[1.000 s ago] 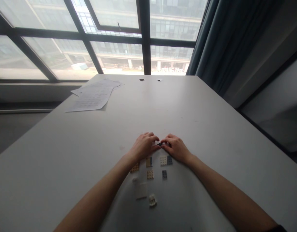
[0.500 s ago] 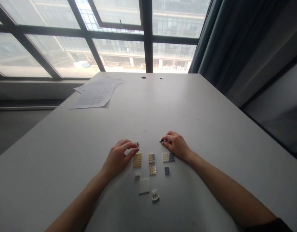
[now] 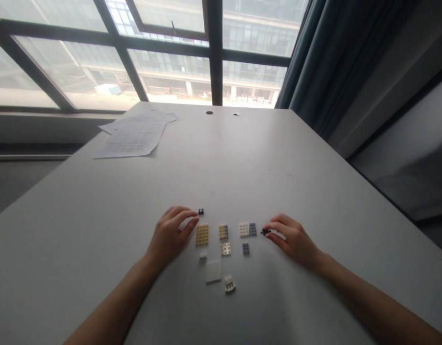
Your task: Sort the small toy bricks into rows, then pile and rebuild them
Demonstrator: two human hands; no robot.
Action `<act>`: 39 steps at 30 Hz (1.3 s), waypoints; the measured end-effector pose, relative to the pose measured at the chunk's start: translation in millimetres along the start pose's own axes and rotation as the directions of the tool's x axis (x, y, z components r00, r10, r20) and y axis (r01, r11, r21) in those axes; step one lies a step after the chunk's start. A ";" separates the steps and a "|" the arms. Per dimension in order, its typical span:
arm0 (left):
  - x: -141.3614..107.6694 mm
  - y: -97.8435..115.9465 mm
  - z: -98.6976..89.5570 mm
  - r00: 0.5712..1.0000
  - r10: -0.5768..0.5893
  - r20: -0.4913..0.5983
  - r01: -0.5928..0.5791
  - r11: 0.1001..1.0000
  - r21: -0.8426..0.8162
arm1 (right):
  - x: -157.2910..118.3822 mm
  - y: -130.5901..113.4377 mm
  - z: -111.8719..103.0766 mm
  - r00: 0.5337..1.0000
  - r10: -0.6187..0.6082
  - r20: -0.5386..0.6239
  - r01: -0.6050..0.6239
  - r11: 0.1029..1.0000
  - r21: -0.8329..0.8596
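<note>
My right hand [image 3: 293, 238] pinches a small black toy brick [image 3: 265, 232] between thumb and fingertips, just right of a white-and-grey studded plate [image 3: 247, 229]. My left hand [image 3: 173, 233] rests on the table with thumb and forefinger apart, its fingertips beside another small black brick [image 3: 201, 211]. Below those fingertips lies a tan studded plate [image 3: 202, 235]. Between the hands are a tan-and-blue plate [image 3: 223, 232], a cream studded plate [image 3: 226, 248] and a dark grey plate [image 3: 246, 248]. Nearer me lie a smooth white tile [image 3: 213, 271], a small white piece [image 3: 203, 257] and a curved white piece [image 3: 229, 284].
Everything lies on a large white table [image 3: 214, 167]. Printed paper sheets [image 3: 138, 136] are spread at its far left edge. Two round cable holes sit at the far end, including a dark one [image 3: 209, 113]. A dark curtain [image 3: 314, 72] hangs at the right beside the windows.
My right hand has moved right and toward me with the black brick, now beside the white-and-grey plate. The left hand's black brick shows more fully. The whole view has shifted slightly.
</note>
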State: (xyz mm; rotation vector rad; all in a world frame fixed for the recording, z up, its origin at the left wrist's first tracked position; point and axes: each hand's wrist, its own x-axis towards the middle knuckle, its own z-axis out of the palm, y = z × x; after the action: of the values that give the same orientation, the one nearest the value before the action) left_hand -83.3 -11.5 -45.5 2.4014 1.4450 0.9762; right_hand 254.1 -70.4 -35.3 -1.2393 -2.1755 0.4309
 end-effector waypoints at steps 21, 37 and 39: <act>8.2 -8.9 4.8 0.980 0.028 0.197 -0.046 0.995 0.091 | -19.2 -5.1 19.2 0.997 0.031 0.073 -0.028 0.999 -0.044; 72.5 74.4 61.4 0.858 0.260 0.443 -0.306 0.951 0.034 | -18.2 -3.8 17.7 0.997 0.081 -0.019 -0.080 0.996 0.048; 73.4 82.1 64.6 0.851 0.273 0.449 -0.322 0.946 0.035 | -18.8 -3.2 18.1 0.996 0.085 -0.017 -0.084 0.995 0.046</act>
State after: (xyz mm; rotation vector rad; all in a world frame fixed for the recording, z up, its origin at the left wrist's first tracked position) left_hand 38.9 19.4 -25.1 2.7465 1.0046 0.3554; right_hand 247.9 -88.0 -53.9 -1.3086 -2.0916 0.4984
